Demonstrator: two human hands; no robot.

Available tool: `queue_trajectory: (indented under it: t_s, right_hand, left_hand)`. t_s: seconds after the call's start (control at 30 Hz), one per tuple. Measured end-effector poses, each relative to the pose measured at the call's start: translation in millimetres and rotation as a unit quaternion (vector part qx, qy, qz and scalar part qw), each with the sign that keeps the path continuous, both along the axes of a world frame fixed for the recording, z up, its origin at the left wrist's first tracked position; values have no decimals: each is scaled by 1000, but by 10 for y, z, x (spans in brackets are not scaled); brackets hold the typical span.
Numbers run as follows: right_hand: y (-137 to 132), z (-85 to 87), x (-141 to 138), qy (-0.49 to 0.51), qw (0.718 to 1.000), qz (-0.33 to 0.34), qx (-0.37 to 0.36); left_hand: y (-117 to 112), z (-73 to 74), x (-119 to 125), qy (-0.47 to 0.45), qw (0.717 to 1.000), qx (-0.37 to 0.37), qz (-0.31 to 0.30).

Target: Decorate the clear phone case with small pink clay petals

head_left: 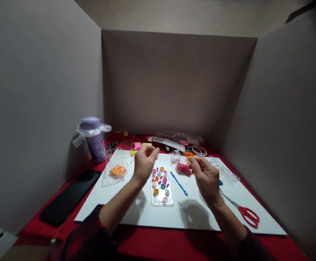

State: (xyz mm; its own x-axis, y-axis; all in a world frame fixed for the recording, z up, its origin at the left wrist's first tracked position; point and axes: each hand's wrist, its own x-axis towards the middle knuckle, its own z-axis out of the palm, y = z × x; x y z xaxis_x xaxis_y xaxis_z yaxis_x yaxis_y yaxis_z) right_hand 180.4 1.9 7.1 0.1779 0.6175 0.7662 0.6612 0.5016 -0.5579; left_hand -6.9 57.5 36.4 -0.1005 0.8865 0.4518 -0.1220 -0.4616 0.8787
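A clear phone case (pixel 161 202) lies on the white board, dotted with small coloured clay flowers and pink petal shapes. My left hand (pixel 146 163) is raised above its upper left, fingers curled in and pressed together. Right of the case, my right hand (pixel 206 178) hovers with thumb and forefinger pinched. Anything held in either hand is too small or hidden to make out. Between the case and my right hand rests a blue modelling tool (pixel 179 184). A pink-red packet of clay (pixel 183 168) and an orange piece (pixel 188 154) show beside my right fingertips.
Red-handled scissors (pixel 249 216) and a sheet of tiny coloured gems (pixel 228 175) lie at the right. Orange clay (pixel 118 170) sits on clear plastic at the left. A black phone (pixel 70 197) and a purple tumbler (pixel 95 141) stand beyond the board's left edge. Grey panels enclose three sides.
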Motion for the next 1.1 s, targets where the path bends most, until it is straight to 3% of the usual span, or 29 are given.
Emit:
queue_trajectory:
  t_s: [0.13,0.3,0.57,0.87,1.1]
  right_hand:
    - [254,-196,234,-3,997,-77,11]
    - [264,-379,234,-77,994,-79,-3]
    - [293,-471,209,-141,989,-45,-24]
    - [246,-519,110,-174,983,44,-31]
    - [312,-386,334,-99,986,-120,54]
  left_hand:
    - [-64,-269,68,96,995,30,24]
    - [-52,-464,-2,178,983,31,21]
    - [-110,-593,63,241,970,20,23]
    - [-36,-603,28,205,977,-50,45]
    - [-94,-602,53,184,981,-59,25]
